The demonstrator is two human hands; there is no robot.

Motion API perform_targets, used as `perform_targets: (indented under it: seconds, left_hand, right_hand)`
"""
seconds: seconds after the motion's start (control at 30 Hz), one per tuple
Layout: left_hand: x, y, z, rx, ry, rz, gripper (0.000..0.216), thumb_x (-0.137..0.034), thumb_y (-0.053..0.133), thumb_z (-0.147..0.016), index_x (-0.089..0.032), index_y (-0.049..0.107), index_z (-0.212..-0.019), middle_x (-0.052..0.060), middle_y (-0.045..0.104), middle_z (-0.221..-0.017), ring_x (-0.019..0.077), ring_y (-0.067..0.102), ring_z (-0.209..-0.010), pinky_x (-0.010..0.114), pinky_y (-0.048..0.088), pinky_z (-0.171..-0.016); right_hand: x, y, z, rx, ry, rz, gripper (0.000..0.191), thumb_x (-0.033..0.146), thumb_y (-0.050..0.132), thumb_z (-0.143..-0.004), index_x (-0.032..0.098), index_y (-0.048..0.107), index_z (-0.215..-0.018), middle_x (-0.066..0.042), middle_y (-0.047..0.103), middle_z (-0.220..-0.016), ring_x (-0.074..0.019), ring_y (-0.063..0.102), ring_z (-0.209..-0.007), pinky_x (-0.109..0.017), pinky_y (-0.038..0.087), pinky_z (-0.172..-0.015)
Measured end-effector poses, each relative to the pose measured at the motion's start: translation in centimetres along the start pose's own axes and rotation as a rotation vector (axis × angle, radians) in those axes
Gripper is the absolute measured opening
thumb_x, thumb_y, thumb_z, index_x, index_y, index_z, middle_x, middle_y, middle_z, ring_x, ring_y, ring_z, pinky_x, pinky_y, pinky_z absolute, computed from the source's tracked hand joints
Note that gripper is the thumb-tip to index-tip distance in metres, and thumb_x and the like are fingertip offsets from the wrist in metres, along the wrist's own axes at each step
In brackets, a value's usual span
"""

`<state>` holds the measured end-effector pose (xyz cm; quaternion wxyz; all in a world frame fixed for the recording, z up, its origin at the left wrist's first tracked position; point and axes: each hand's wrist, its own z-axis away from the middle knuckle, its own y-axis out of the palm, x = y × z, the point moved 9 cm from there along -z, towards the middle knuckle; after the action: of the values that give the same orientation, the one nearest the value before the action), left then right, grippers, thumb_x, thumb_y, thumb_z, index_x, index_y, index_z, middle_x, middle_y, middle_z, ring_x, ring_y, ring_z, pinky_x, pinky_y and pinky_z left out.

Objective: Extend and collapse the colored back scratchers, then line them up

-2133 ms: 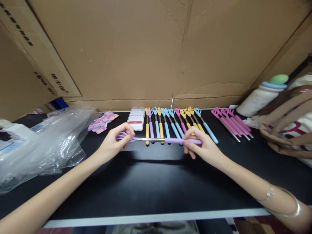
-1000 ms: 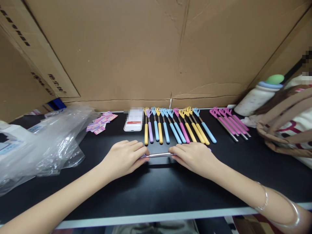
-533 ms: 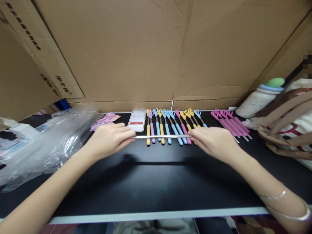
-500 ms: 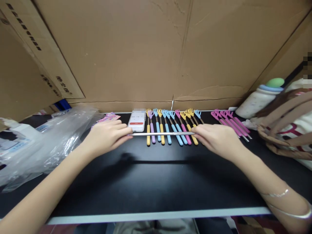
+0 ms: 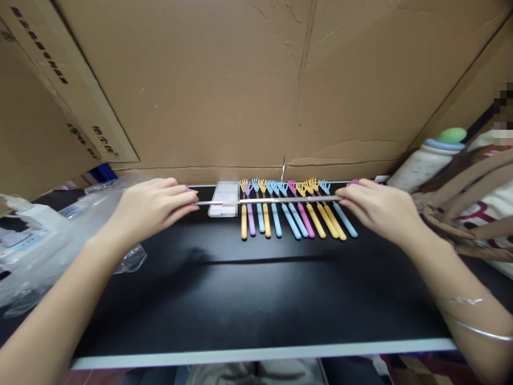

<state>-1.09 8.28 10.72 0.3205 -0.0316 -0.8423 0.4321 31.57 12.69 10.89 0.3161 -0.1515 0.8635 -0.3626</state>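
Observation:
I hold a telescopic back scratcher (image 5: 272, 200) stretched out level above the black table (image 5: 248, 299). Its bare metal rod runs between my hands. My left hand (image 5: 154, 206) is closed over the claw end, which is hidden under my fingers. My right hand (image 5: 380, 206) is closed over the handle end, also hidden. Just behind and below the rod lies a row of several collapsed scratchers (image 5: 292, 211) with yellow, blue, purple and pink handles.
A phone (image 5: 224, 199) lies left of the row. Crumpled clear plastic bags (image 5: 60, 235) fill the left side. A white bottle (image 5: 428, 160) and a bag with brown straps (image 5: 473, 203) sit at the right. Cardboard walls (image 5: 240, 85) close off the back.
My hands pushed the scratcher short on the table, then lifted it and pulled it apart. The rod has grown much longer, and my hands are now far apart.

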Motion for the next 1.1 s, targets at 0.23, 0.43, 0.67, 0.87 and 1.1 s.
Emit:
perform_targets:
  seconds: [0.23, 0.43, 0.67, 0.87, 1.1]
  left_hand:
    - [6.5, 0.8, 2.6, 0.032, -0.232, -0.179, 0.032, -0.037, 0.031, -0.098, -0.024, 0.058, -0.086, 0.000, 0.065, -0.083, 0.0180, 0.052, -0.091, 0.026, 0.031, -0.058]
    - [6.1, 0.3, 2.5, -0.013, -0.192, -0.203, 0.026, -0.035, 0.035, -0.097, -0.025, 0.059, -0.091, -0.001, 0.068, -0.089, 0.0188, 0.051, -0.094, 0.028, 0.040, -0.073]
    - [5.3, 0.1, 2.1, -0.056, -0.200, -0.212, 0.025, -0.032, 0.037, -0.096, -0.021, 0.060, -0.101, 0.003, 0.068, -0.101, 0.0208, 0.054, -0.099, 0.044, 0.032, -0.104]
    - [4.8, 1.4, 1.8, 0.077, -0.201, -0.034, 0.032, -0.029, 0.028, -0.097, -0.019, 0.058, -0.106, 0.006, 0.067, -0.099, 0.0187, 0.058, -0.097, 0.040, 0.032, -0.103]
    - [5.1, 2.1, 2.0, 0.153, -0.222, 0.048, 0.030, -0.040, 0.032, -0.097, -0.024, 0.054, -0.107, 0.002, 0.068, -0.092, 0.0183, 0.059, -0.090, 0.034, 0.036, -0.086]
  right_hand:
    - [-9.4, 1.0, 2.7, 0.088, 0.272, 0.124, 0.037, 0.036, 0.033, -0.094, 0.016, 0.063, -0.101, -0.015, 0.066, -0.091, -0.0239, 0.053, -0.085, -0.033, 0.036, -0.069]
    - [-9.8, 1.0, 3.3, 0.091, 0.298, 0.149, 0.036, 0.038, 0.033, -0.094, 0.018, 0.062, -0.102, -0.014, 0.067, -0.095, -0.0247, 0.053, -0.092, -0.037, 0.033, -0.077]
    - [-9.5, 2.4, 3.1, 0.130, 0.305, 0.003, 0.035, 0.036, 0.032, -0.093, 0.017, 0.059, -0.102, -0.013, 0.067, -0.096, -0.0243, 0.056, -0.089, -0.034, 0.037, -0.077]
    - [-9.1, 4.4, 3.2, 0.268, 0.290, -0.179, 0.033, 0.036, 0.033, -0.092, 0.018, 0.058, -0.104, -0.014, 0.066, -0.099, -0.0245, 0.058, -0.091, -0.035, 0.040, -0.078]
    - [-8.0, 6.5, 4.4, 0.421, 0.310, -0.511, 0.033, 0.047, 0.038, -0.091, 0.021, 0.057, -0.096, -0.009, 0.065, -0.082, -0.0193, 0.058, -0.070, -0.031, 0.044, -0.066]
